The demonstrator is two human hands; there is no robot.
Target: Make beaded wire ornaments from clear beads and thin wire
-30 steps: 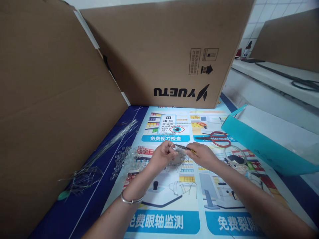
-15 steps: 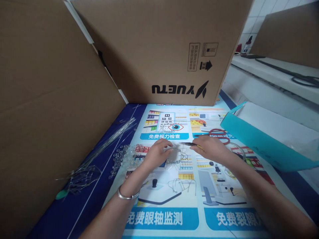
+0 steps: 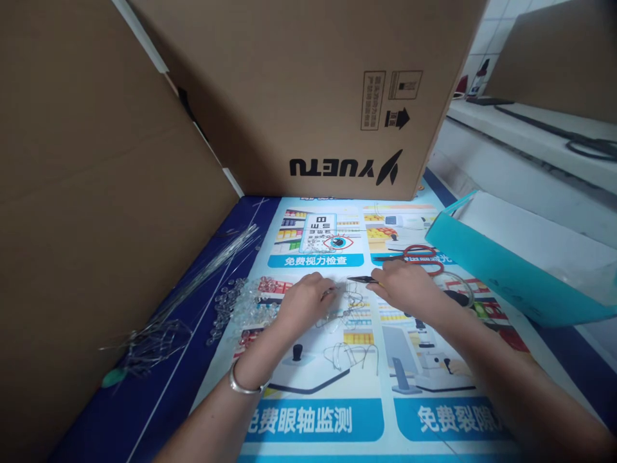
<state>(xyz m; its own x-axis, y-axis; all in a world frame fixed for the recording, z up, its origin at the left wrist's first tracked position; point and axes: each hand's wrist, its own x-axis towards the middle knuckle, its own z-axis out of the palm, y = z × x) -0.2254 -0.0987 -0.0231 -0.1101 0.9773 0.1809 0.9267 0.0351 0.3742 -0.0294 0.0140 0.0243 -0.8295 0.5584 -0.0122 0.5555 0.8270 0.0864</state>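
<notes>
A printed poster (image 3: 337,411) covered the work surface, with a large cardboard box (image 3: 299,90) standing across the top of the frame and a second cardboard panel (image 3: 96,193) filling the left side; a teal bag (image 3: 506,276) lay at the right, red scissors (image 3: 419,257) just above the right hand, and a bundle of thin wires (image 3: 202,276) ran along the left edge of the poster. Compared with a second earlier, the left hand (image 3: 303,302) had dropped from its raised position near the tool tip and now rested low on the poster, fingers curled loosely over a tangle of wire pieces (image 3: 347,308) at the centre; whether it pinched any of them could not be told. The right hand (image 3: 405,286) had drawn slightly apart from the left, and remained closed around a slim dark tool (image 3: 361,280), its tip pointing left toward the left fingertips, just beside them and above the wire tangle. Clear beads (image 3: 241,305) lay scattered left of the left hand, near its knuckles; a bangle (image 3: 245,386) circled the left wrist.
</notes>
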